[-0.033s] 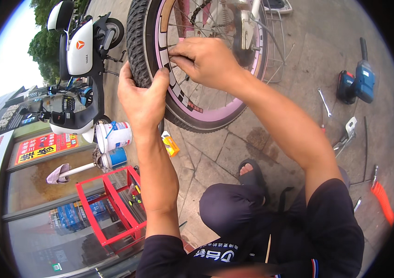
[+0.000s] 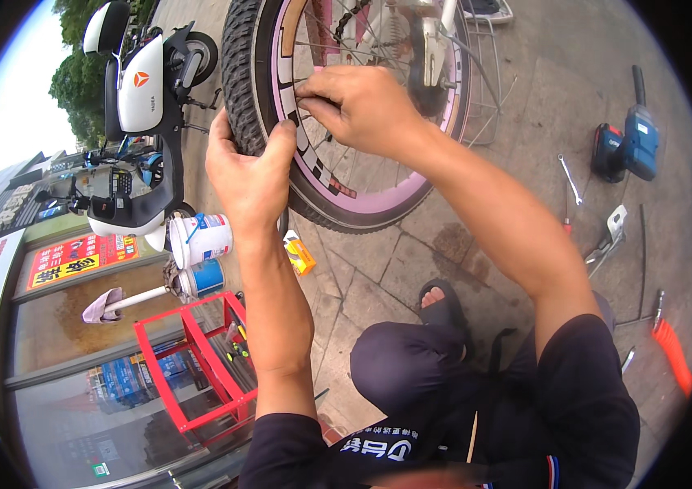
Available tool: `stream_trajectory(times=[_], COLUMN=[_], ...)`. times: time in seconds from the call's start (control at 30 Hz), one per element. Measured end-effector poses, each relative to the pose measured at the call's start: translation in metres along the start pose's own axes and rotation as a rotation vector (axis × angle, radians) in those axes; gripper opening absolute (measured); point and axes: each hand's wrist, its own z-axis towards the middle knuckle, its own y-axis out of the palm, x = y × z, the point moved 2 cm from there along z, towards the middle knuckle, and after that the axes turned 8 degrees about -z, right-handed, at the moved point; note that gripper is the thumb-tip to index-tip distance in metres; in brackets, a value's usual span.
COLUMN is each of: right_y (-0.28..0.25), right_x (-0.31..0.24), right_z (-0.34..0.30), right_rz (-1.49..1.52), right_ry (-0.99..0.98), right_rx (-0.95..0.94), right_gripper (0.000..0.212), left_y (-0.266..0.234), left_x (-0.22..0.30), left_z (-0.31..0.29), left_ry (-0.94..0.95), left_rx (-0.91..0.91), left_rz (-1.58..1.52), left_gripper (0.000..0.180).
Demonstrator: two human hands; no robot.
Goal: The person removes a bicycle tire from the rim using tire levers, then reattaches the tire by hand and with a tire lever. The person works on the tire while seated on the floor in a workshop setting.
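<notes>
A bicycle wheel [image 2: 375, 218] with a knobby black tyre and a pink rim patterned in black and white stands upright in front of me. My left hand [image 2: 252, 175] is wrapped round the tyre on its near left side, the thumb pressed on the sidewall by the rim. Close beside that thumb, my right hand [image 2: 366, 106] is closed in a pinch at the inner edge of the rim, among the spokes. Whatever lies between its fingertips is hidden. Behind the spokes, part of a pink frame and a dark chain [image 2: 351, 18] show.
On the paving at right lie a blue cordless power tool [image 2: 641, 147], a wrench [image 2: 570, 179] and an orange coiled hose [image 2: 673, 354]. At left are a small yellow box [image 2: 299, 254], a white bucket [image 2: 202, 240], a red metal frame [image 2: 191, 326] and a parked white scooter [image 2: 142, 94].
</notes>
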Motion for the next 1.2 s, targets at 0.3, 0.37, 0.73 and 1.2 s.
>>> stream_trajectory(times=[0.3, 0.37, 0.73, 1.2], right_y=[0.005, 0.007, 0.011, -0.003], right_x=[-0.001, -0.002, 0.001, -0.006], right_z=[0.000, -0.001, -0.005, -0.002], right_rz=[0.036, 0.049, 0.096, 0.359], right_ry=[0.064, 0.037, 0.050, 0.588], right_rx=[0.006, 0.071, 0.097, -0.317], right_gripper=[0.014, 0.014, 0.012, 0.029], left_y=[-0.006, -0.008, -0.013, -0.017], left_x=[-0.002, -0.003, -0.008, -0.032], left_z=[0.003, 0.004, 0.004, -0.040], left_ry=[0.014, 0.018, -0.019, -0.081], left_rx=[-0.015, -0.034, -0.083, -0.062], left_rz=[-0.017, -0.054, -0.150, -0.064], left_gripper=[0.038, 0.038, 0.047, 0.043])
